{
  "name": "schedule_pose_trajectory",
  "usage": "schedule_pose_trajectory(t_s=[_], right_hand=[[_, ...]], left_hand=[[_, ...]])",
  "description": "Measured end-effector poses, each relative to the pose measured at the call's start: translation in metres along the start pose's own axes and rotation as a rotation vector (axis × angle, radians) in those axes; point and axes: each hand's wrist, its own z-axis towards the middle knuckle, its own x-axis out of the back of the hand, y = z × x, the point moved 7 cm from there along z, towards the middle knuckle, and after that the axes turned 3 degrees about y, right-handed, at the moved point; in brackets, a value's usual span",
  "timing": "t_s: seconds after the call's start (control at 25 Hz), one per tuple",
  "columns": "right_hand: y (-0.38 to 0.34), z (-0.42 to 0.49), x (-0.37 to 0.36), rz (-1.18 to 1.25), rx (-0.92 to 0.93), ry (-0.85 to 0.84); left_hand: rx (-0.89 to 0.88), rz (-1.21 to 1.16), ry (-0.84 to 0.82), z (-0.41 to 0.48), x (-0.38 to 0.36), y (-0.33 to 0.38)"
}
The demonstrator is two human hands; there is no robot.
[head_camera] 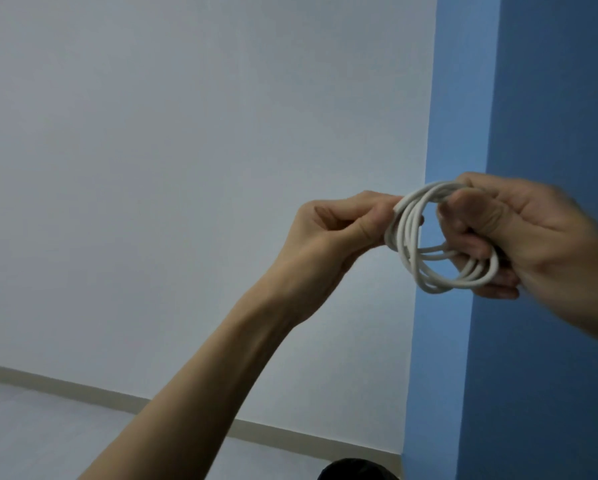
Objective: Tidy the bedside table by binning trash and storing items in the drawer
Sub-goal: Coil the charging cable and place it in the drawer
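A white cable is wound into several loops and held up in the air in front of the wall. My left hand pinches the left side of the coil between thumb and fingers. My right hand grips the right side, its fingers curled through and around the loops. The bedside table, the drawer and the bin are out of view.
A pale grey wall fills the left and middle, meeting a blue wall on the right. A light skirting board runs along the floor at the bottom left. A dark rounded object shows at the bottom edge.
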Motion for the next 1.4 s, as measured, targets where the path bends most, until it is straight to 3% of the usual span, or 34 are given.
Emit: schedule_pose_trajectory(t_s=[0.12, 0.36, 0.56, 0.64, 0.76, 0.88, 1.0, 1.16, 1.24, 1.32, 1.4], right_hand=[[0.004, 0.001, -0.001, 0.054, -0.03, -0.046], [0.01, 0.001, -0.01, 0.227, -0.104, -0.208], [0.019, -0.006, -0.015, 0.157, -0.157, -0.249], [0.015, -0.007, -0.016, 0.151, -0.126, -0.241], [0.008, -0.004, -0.015, 0.045, -0.067, -0.179], [0.004, -0.001, -0.013, -0.027, -0.032, -0.161], [0.002, -0.003, -0.014, -0.09, -0.009, -0.15], [0.012, -0.006, -0.02, -0.092, -0.108, -0.232], [0.016, -0.007, -0.023, -0.061, -0.143, -0.274], [0.018, -0.009, -0.024, -0.023, -0.179, -0.298], [0.018, -0.009, -0.024, 0.025, -0.199, -0.315]], left_hand=[[-0.079, 0.115, -0.01, 0.0, 0.004, 0.006], [-0.003, -0.003, -0.002, -0.005, -0.005, 0.003], [-0.228, 0.269, 0.058, -0.001, 0.007, 0.027], [-0.113, 0.197, 0.025, -0.002, 0.01, 0.021], [0.116, 0.049, -0.21, -0.012, -0.009, 0.001], [0.14, -0.004, -0.251, -0.014, -0.016, -0.002], [-0.024, 0.24, -0.16, -0.005, -0.009, 0.014], [-0.538, 1.008, 0.065, -0.007, -0.015, 0.043], [-0.752, 1.197, 0.096, -0.017, -0.026, 0.047], [-0.766, 1.163, 0.162, -0.023, -0.024, 0.048], [-0.465, 0.834, 0.197, -0.015, -0.01, 0.042]])
